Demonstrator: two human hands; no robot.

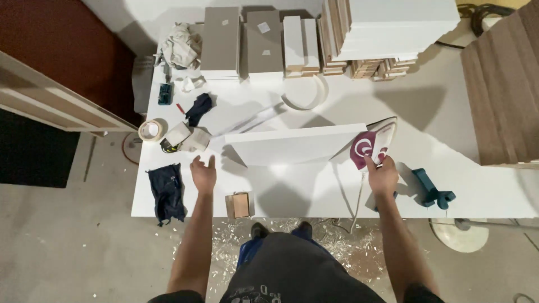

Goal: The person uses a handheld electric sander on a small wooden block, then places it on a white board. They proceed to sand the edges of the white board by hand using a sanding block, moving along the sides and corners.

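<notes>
Right hand [383,175] grips the handle of a maroon-and-white iron [370,147], set at the right end of the white panel [292,145] lying mid-surface. Left hand [203,173] hovers open, at 9 o'clock from the panel. A small wooden box [240,205], contents unclear, sits at the white surface's [314,196] near edge, with bare room around it.

Single head-worn view, steeply downward from standing height onto white worktable [314,193] and floor [67,247].
</notes>
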